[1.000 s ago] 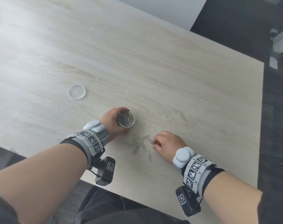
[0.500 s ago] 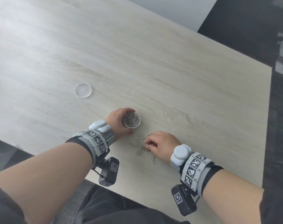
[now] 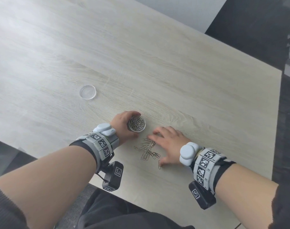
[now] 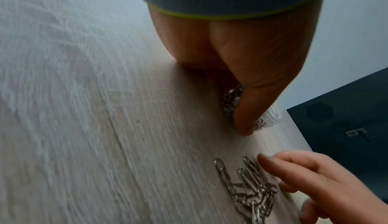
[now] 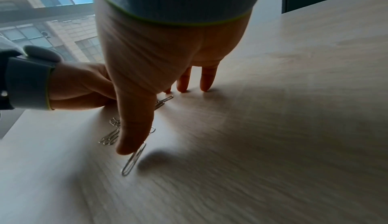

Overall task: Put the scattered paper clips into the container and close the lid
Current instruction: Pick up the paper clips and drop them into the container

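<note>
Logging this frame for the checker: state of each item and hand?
container: upright on table, uncovered, holding clips, gripped by left hand
lid: off, lying flat, apart from container
loose paper clips: still on table in a pile
left hand: wrapped around container
right hand: open, fingers spread, fingertips on table by the clips

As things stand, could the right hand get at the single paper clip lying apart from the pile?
Probably yes. The right hand is spread flat on the table, its thumb tip right beside the lone paper clip. Nothing lies over the clip.
</note>
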`<state>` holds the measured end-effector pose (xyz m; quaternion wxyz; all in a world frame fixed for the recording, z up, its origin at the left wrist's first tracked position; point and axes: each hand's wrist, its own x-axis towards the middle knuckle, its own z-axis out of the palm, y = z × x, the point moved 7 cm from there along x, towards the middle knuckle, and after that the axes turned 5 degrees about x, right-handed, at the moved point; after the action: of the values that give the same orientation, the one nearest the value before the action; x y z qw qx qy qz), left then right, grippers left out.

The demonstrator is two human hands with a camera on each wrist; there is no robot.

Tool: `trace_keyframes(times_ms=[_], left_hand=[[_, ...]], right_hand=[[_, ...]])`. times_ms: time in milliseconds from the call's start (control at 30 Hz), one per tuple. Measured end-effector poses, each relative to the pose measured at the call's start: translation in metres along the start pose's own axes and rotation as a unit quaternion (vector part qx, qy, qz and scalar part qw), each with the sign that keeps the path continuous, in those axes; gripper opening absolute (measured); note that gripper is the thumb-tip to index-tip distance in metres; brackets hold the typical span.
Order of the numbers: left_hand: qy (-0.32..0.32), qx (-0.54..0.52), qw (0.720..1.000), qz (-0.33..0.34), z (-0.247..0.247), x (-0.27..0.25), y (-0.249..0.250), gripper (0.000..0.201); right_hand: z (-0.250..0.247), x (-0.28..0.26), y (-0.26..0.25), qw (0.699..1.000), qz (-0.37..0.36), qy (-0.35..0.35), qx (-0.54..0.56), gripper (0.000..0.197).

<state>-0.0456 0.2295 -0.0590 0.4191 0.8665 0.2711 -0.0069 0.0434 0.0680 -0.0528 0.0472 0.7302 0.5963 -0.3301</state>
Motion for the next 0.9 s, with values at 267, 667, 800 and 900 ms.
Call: trace_keyframes(times_ms=[267,667,800,900], left_hand=[[0.004,0.003,1.000,0.007,0.000,0.002,0.000,0.076],[0.014,-0.002,1.000,0.010,-0.001,0.004,-0.002,0.073],[0.009,-0.002,1.000,0.014,0.000,0.007,-0.005,0.078],[0.016,0.003,1.000,0.015,-0.002,0.009,-0.003,0.074]], right_hand=[[0.000,0.005,-0.008,0.999,0.019,0.035,0.026,0.086],[0.000,0.013,-0.025,0.998,-0.027,0.043,0.040,0.065],[0.000,0.018,-0.035,0.996,-0.058,0.056,0.035,0.052],[-0.001,0.021,-0.040,0.992,-0.078,0.088,0.041,0.040]])
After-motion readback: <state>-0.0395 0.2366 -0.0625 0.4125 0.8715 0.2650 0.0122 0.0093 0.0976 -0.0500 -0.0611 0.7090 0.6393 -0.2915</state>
